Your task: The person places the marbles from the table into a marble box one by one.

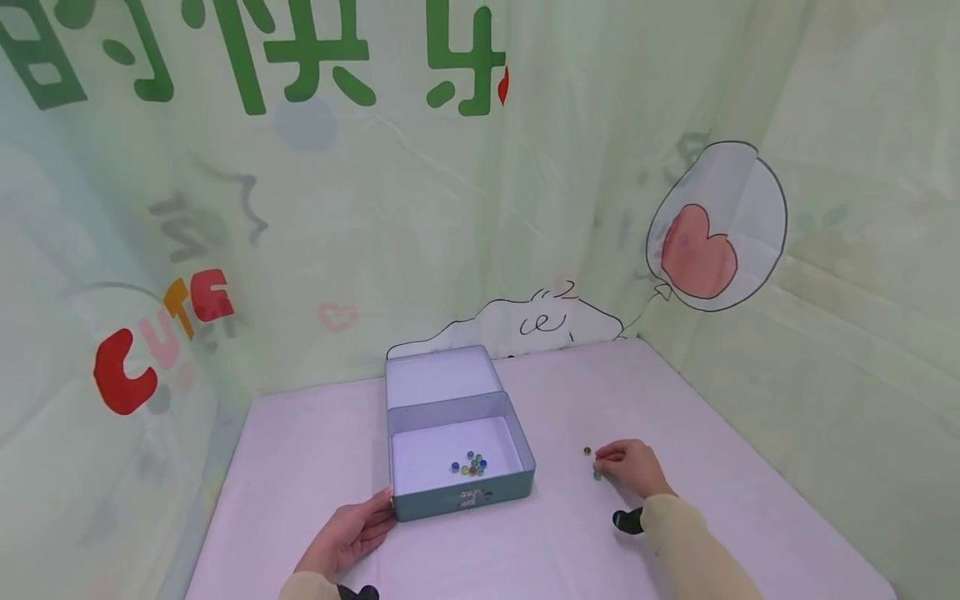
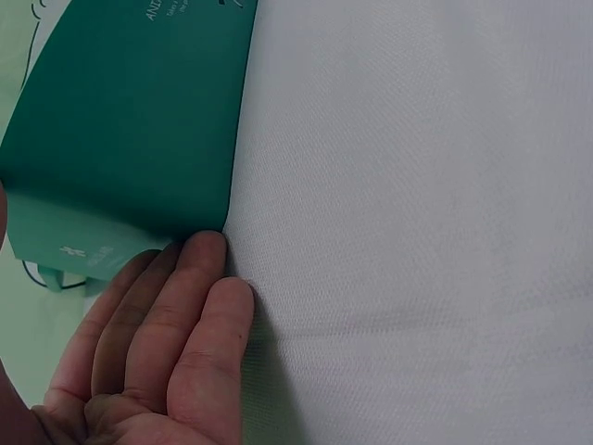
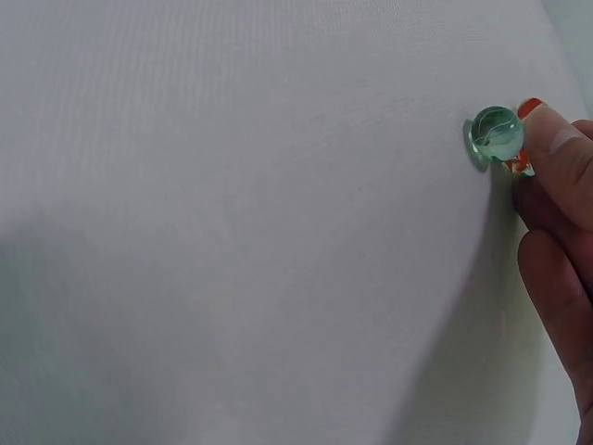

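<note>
A teal metal box (image 1: 463, 498) sits with its hinged lid (image 1: 442, 377) swung back and several glass marbles (image 1: 472, 471) gathered inside. My left hand (image 1: 348, 532) rests against the box's near left corner. Close up, its fairly straight fingers (image 2: 176, 324) touch the box's green side (image 2: 130, 120). To the right of the box my right hand (image 1: 633, 468) is down at the table. Its thumb and finger (image 3: 561, 153) pinch a clear marble with orange streaks (image 3: 522, 165), mostly covered by the thumb. A green marble (image 3: 498, 133) lies right beside the fingertips.
A dark amber marble (image 1: 587, 451) lies just left of the right hand. The pale cloth-covered table (image 1: 570, 558) runs to printed curtains (image 1: 420, 208) at the back and both sides. Black wrist straps (image 1: 628, 522) show at the sleeves.
</note>
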The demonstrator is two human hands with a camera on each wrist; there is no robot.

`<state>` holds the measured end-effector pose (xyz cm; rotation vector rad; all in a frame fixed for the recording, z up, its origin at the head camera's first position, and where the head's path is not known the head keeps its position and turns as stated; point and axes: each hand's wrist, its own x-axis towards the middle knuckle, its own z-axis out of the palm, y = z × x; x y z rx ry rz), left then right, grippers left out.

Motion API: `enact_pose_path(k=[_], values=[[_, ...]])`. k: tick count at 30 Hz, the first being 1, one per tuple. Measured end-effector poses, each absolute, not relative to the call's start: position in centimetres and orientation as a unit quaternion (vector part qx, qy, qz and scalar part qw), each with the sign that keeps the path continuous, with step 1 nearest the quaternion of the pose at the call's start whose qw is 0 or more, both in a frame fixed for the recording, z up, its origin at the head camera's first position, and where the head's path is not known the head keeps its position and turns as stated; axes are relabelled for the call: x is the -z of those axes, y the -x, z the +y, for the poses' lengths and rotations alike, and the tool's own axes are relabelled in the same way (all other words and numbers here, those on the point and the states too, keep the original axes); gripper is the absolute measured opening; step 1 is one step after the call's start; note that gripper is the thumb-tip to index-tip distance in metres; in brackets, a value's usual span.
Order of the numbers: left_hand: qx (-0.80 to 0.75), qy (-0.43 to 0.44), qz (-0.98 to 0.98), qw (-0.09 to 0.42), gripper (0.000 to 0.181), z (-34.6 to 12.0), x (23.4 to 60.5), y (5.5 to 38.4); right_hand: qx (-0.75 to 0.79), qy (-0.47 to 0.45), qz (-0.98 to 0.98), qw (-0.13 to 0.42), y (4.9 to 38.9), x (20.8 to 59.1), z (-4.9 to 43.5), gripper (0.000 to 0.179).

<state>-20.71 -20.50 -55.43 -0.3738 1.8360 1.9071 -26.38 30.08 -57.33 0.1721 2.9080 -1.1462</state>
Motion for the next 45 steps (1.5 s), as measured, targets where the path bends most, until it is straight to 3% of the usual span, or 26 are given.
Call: enact_pose_path(k=[8, 13, 25, 30, 39, 45], values=[[-0.692, 0.147, 0.665, 0.239, 0.085, -20.5, 55.6, 20.9, 0.389, -0.071, 0.918, 0.000, 25.9, 57.2, 30.1, 0.021], [-0.693, 0.154, 0.665, 0.232, 0.079, -20.4, 55.7, 21.0, 0.405, -0.080, 0.911, -0.010, 25.8, 57.3, 30.5, 0.024], [-0.693, 0.149, 0.666, 0.232, 0.081, -20.5, 55.5, 21.1, 0.605, -0.101, 0.790, -0.019, 26.5, 54.7, 30.0, 0.058], [-0.697, 0.147, 0.662, 0.233, 0.090, -20.6, 55.5, 21.1, 0.622, -0.073, 0.779, -0.011, 27.7, 53.2, 28.1, 0.056], [-0.699, 0.148, 0.660, 0.233, 0.080, -20.7, 55.9, 21.2, 0.590, -0.006, 0.807, 0.017, 30.2, 50.3, 20.0, 0.041], [-0.700, 0.137, 0.659, 0.239, 0.084, -20.7, 56.2, 21.1, 0.521, 0.066, 0.849, 0.064, 31.4, 49.9, 15.5, 0.029]])
